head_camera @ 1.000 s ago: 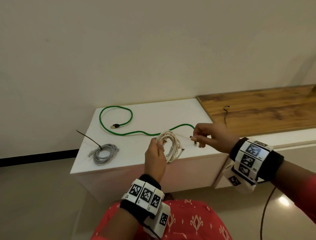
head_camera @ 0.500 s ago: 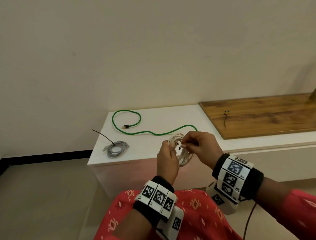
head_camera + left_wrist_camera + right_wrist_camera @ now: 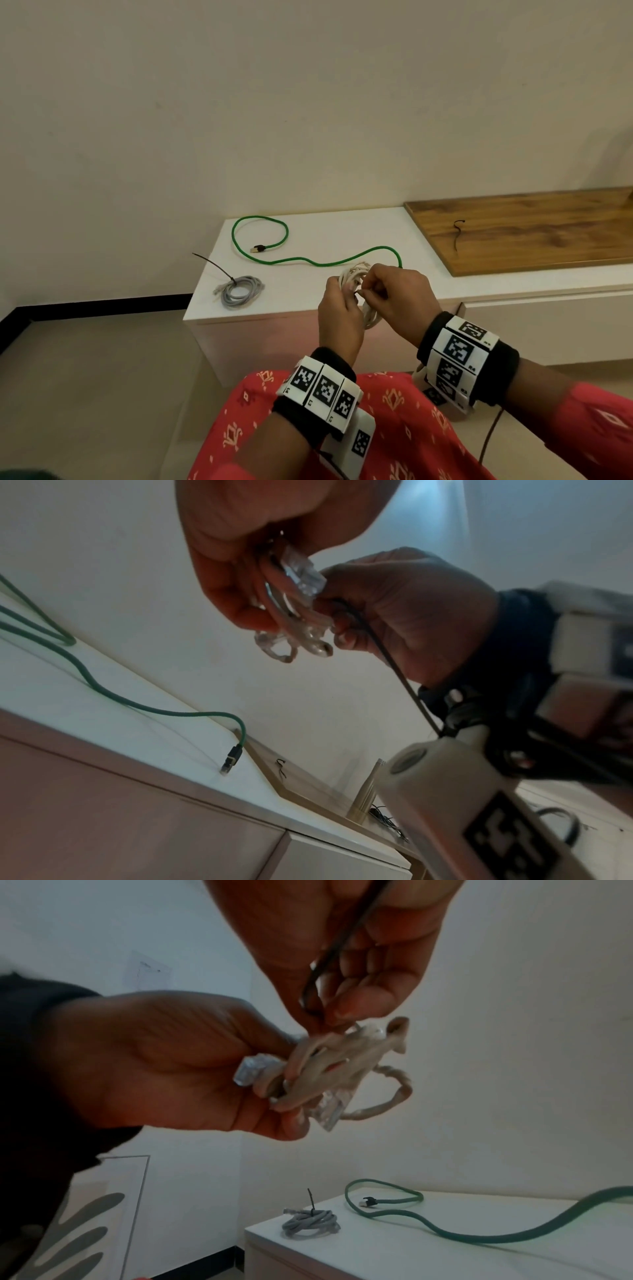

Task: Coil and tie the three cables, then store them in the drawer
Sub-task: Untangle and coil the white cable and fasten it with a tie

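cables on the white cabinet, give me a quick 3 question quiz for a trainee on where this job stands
1. True or false: the grey cable is already coiled and tied.
2. Which cable lies uncoiled on the cabinet? A) white B) green C) grey
3. What thin black item does the right hand pinch against the white coil?

Key
1. True: it lies coiled with a black tie around it.
2. B: the green cable snakes loose across the top.
3. A black tie, while the left hand grips the coil.
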The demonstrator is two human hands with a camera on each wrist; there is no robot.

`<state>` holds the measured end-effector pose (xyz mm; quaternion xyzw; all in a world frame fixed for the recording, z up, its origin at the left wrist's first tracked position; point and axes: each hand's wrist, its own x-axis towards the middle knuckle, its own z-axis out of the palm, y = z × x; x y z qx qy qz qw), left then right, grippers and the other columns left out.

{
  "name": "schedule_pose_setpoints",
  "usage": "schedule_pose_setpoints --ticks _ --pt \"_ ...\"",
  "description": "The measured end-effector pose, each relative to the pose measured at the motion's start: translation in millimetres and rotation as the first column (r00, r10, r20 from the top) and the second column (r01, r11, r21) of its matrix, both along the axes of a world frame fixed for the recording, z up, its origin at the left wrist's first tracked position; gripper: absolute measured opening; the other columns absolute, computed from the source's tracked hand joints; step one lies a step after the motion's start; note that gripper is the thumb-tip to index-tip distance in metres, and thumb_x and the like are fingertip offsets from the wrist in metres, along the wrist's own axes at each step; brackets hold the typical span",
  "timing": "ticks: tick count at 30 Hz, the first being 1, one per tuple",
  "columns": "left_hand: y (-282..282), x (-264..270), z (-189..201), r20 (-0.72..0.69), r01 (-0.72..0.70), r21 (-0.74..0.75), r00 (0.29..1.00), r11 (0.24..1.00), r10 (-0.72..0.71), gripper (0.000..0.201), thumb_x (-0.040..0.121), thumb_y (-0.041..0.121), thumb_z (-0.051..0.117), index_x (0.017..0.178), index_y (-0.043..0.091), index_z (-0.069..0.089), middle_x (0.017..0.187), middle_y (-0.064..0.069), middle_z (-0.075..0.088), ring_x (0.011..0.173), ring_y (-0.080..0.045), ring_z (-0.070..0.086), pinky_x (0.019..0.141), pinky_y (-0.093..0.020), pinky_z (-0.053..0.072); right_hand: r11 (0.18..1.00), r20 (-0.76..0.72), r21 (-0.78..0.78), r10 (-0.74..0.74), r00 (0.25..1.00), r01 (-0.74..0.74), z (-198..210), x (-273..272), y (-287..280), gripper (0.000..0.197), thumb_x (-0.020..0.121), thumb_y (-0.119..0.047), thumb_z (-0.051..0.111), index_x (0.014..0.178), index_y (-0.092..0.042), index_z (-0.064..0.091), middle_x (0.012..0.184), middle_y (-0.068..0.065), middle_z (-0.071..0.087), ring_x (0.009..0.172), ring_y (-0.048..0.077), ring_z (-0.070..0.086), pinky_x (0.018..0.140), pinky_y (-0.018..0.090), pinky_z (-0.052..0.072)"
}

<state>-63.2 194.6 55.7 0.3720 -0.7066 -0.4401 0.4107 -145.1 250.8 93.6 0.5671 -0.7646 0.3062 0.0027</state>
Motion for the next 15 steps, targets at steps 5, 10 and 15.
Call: schedule_pose_setpoints --ticks 5,10,15 --pt "-8 4 4 0.037 -0.069 0.028 0.997 0.997 0.068 0.011 0.096 0.01 0.036 0.086 0.009 0.041 0.082 -0.008 0.052 0.075 -0.02 0.045 0.057 -0.025 0.026 0.994 0.125 0.078 0.069 0.99 -0.079 0 5 -2 0.018 0.082 -0.014 0.064 0.098 -0.009 0.066 0.089 0.006 0.073 0.078 0.018 0.063 0.074 0.026 0.045" --pt "-16 9 1 0.067 -0.109 -0.001 0.992 0.994 0.109 0.01 0.094 0.006 0.037 0.092 0.003 0.047 0.095 -0.022 0.06 0.078 -0.025 0.047 0.065 -0.026 0.03 0.99 0.38 0.11 0.041 0.924 -0.089 0 8 -3 0.018 0.08 -0.002 0.063 0.096 -0.008 0.064 0.075 0.006 0.07 0.065 0.026 0.068 0.066 0.034 0.058" --pt "-15 10 -1 0.089 -0.11 -0.074 0.989 0.991 0.116 0.015 0.094 0.008 0.038 0.099 -0.001 0.048 0.093 -0.018 0.058 0.079 -0.025 0.047 0.066 -0.028 0.03 0.994 0.373 0.105 -0.026 0.927 -0.014 -4 9 -2 0.011 0.081 -0.003 0.056 0.075 -0.012 0.06 0.057 -0.002 0.059 0.05 0.015 0.062 0.06 0.032 0.056"
